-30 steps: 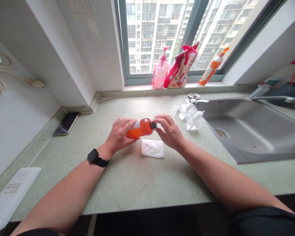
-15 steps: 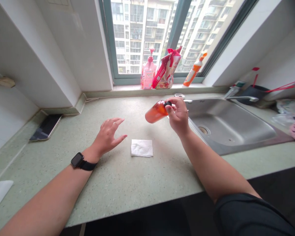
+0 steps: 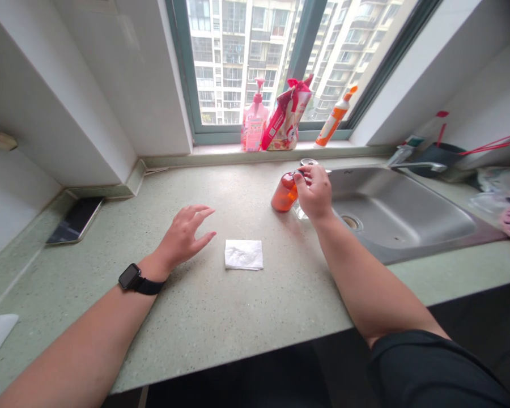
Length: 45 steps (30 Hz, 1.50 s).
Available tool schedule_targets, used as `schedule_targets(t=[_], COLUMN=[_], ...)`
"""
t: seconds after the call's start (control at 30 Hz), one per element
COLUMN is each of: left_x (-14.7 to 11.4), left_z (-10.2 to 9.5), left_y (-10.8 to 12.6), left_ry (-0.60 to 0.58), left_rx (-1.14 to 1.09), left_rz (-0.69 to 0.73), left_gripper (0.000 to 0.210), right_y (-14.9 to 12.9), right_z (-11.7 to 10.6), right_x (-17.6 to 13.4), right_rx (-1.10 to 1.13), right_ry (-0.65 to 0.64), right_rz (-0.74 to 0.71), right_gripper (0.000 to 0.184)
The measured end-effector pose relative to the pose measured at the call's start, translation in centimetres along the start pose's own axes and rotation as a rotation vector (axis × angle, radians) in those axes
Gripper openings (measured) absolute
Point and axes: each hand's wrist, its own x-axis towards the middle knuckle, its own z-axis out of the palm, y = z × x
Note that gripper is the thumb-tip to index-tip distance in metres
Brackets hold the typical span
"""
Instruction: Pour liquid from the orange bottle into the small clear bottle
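My right hand (image 3: 314, 190) grips an orange-red, see-through bottle (image 3: 284, 195) by its dark cap, at the left side of the sink. The bottle leans a little, its base low over the counter or touching it; I cannot tell which. Part of a clear glass object (image 3: 300, 211) shows behind my hand and the bottle. Above the counter's left half, my left hand (image 3: 189, 235) is open and holds nothing, thumb and fingers apart. A folded white tissue (image 3: 243, 254) lies flat just to the right of that hand.
A steel sink (image 3: 402, 226) is set into the green speckled counter (image 3: 221, 323) on the right. On the windowsill stand a pink pump bottle (image 3: 255, 124), a red bag (image 3: 288, 116) and an orange-and-white bottle (image 3: 335, 120). A phone (image 3: 75, 220) lies at the far left.
My right hand has brought the bottle to the right and turned it more upright, beside the clear glass object. My left hand and the tissue have stayed about where they were.
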Motion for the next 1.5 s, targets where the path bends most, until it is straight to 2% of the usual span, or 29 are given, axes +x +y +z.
schedule_targets(t=[0.3,0.37,0.47,0.53,0.6,0.73,0.9,1.03,1.17,1.33,1.5], left_x=[-0.1,-0.1,-0.1,0.0,0.2,0.5,0.5,0.3,0.3,0.3,0.1], left_z=[0.0,0.0,0.0,-0.1,-0.2,-0.6,-1.0,-1.1,-1.2,-1.3,-1.3], left_y=[0.0,0.0,0.0,0.0,0.2,0.6,1.0,0.9,0.7,0.7,0.3], left_ry=[0.003,0.005,0.023,0.040,0.062,0.130,0.148,0.120,0.077,-0.009,-0.126], left_rx=[-0.023,-0.023,-0.021,-0.021,-0.029,-0.071,-0.133,-0.182,-0.221,-0.277,-0.345], left_rz=[-0.001,0.000,-0.004,-0.018,-0.043,-0.082,-0.134,-0.165,-0.199,-0.233,-0.254], left_gripper=[0.046,0.047,0.044,0.038,0.030,0.024,0.032,0.047,0.050,0.051,0.057], right_y=[-0.2,-0.8,-2.3,-3.9,-5.5,-8.2,-9.5,-10.1,-10.1,-8.8,-8.0], right_z=[-0.1,-0.3,-0.9,-1.4,-1.8,-2.0,-0.9,0.8,2.6,4.1,4.7], right_x=[-0.1,0.0,0.0,-0.1,-0.5,-1.8,-3.4,-5.0,-6.3,-7.1,-7.4], right_rx=[-0.040,-0.056,-0.047,0.006,0.081,0.264,0.419,0.560,0.703,0.658,0.558], right_ry=[-0.123,-0.109,-0.024,0.033,0.027,-0.111,-0.318,-0.538,-0.688,-0.888,-0.964], right_rz=[-0.023,-0.036,-0.113,-0.175,-0.170,-0.116,-0.125,0.043,0.243,0.369,0.360], right_gripper=[0.049,0.048,0.043,0.037,0.031,0.030,0.038,0.052,0.060,0.064,0.062])
